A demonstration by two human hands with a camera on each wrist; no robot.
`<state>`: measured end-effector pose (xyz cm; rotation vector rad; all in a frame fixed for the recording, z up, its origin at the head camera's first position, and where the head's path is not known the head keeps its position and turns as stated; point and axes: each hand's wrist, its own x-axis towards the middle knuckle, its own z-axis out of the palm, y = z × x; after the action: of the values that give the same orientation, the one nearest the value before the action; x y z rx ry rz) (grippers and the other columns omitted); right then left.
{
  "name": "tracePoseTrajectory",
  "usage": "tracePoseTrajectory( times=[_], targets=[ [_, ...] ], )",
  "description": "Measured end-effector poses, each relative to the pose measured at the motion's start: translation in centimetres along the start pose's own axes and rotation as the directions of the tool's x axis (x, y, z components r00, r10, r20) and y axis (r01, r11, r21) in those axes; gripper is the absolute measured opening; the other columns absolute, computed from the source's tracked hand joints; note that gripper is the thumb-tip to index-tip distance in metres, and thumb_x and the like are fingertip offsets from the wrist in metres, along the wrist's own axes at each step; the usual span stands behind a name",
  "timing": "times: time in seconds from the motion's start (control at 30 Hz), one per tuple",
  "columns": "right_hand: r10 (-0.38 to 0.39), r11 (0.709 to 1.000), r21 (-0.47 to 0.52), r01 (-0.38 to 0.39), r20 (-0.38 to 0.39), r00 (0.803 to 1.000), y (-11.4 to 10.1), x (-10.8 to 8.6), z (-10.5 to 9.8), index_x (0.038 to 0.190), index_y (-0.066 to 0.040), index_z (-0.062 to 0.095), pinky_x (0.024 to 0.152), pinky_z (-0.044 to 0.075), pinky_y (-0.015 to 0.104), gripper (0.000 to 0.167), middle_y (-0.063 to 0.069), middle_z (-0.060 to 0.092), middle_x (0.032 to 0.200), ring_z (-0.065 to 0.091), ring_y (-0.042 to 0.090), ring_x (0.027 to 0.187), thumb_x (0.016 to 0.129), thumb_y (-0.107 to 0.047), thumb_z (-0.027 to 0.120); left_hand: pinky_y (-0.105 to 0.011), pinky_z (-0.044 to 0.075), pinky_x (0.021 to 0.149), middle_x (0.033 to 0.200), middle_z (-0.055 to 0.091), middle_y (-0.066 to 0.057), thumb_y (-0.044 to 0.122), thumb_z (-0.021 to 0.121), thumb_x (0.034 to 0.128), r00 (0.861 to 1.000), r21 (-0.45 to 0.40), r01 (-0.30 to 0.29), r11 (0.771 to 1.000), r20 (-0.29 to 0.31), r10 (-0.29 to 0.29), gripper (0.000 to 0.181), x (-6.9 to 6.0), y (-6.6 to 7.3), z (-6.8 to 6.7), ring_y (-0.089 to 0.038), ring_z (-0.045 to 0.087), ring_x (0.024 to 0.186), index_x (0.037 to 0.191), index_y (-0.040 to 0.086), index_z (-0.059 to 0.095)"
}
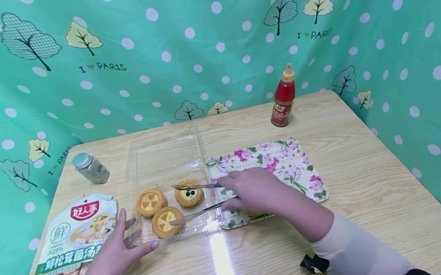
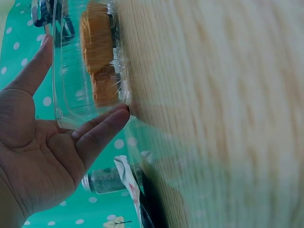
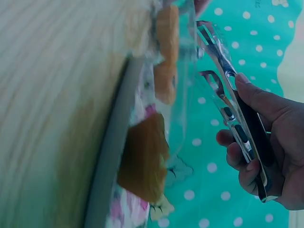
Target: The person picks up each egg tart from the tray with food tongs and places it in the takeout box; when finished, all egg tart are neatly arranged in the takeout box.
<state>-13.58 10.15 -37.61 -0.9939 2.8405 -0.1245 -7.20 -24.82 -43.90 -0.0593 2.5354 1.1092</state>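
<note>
My right hand (image 1: 251, 190) grips a pair of metal tongs (image 3: 242, 123), whose spread arms reach left over a clear plastic box (image 1: 134, 171). Inside the box lie three egg tarts: one at the left (image 1: 150, 202), one at the front (image 1: 166, 221) and one with dark berries (image 1: 188, 193). One tong tip is above the front tart, the other by the berry tart. Another tart (image 3: 145, 159) sits on the flowered tray (image 1: 291, 164), mostly hidden by my right hand in the head view. My left hand (image 2: 52, 147) has its fingers spread, touching the box's left side.
A mushroom soup packet (image 1: 69, 255) lies left of the box, with a glass jar (image 1: 92, 168) behind it. At the back right stands a red sauce bottle (image 1: 283, 100). A polka-dot cloth (image 1: 195, 39) hangs behind the wooden table (image 1: 363, 181).
</note>
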Motion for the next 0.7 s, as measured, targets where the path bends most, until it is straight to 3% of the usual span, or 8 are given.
tracePoseTrajectory(
  times=[0.17, 0.47, 0.7],
  targets=[
    [0.058, 0.998, 0.015, -0.058, -0.030, 0.998, 1.7, -1.2, -0.6, 0.138, -0.021, 0.056, 0.075, 0.059, 0.037, 0.067, 0.000, 0.067, 0.125, 0.069, 0.018, 0.100, 0.088, -0.066, 0.054, -0.054, 0.041, 0.106, 0.160, 0.014, -0.029, 0.054, 0.075, 0.0800, 1.000, -0.009, 0.009, 1.000, 0.012, -0.009, 0.129, 0.0, 0.1, -0.1, -0.046, 0.040, 0.136, 0.153, 0.013, -0.024],
    [0.134, 0.988, 0.083, -0.127, -0.084, 0.988, 4.8, -3.7, -0.7, 0.136, -0.018, 0.058, 0.084, 0.058, 0.046, 0.064, 0.004, 0.067, 0.127, 0.068, 0.024, 0.108, 0.088, -0.061, 0.061, -0.052, 0.044, 0.105, 0.160, 0.015, -0.029, 0.053, 0.075, 0.0804, 1.000, -0.016, 0.007, 1.000, 0.010, -0.007, 0.129, 0.0, 0.1, 0.0, -0.045, 0.041, 0.136, 0.153, 0.010, -0.023],
    [0.205, 0.973, 0.125, -0.196, -0.060, 0.977, 6.4, -5.8, -0.2, 0.137, -0.018, 0.058, 0.094, 0.054, 0.050, 0.066, 0.005, 0.066, 0.130, 0.064, 0.025, 0.117, 0.088, -0.061, 0.061, -0.053, 0.041, 0.107, 0.160, 0.015, -0.028, 0.054, 0.075, 0.0800, 1.000, -0.009, 0.011, 1.000, 0.011, -0.011, 0.129, 0.0, 0.1, 0.0, -0.044, 0.041, 0.136, 0.153, 0.011, -0.023]
  ],
)
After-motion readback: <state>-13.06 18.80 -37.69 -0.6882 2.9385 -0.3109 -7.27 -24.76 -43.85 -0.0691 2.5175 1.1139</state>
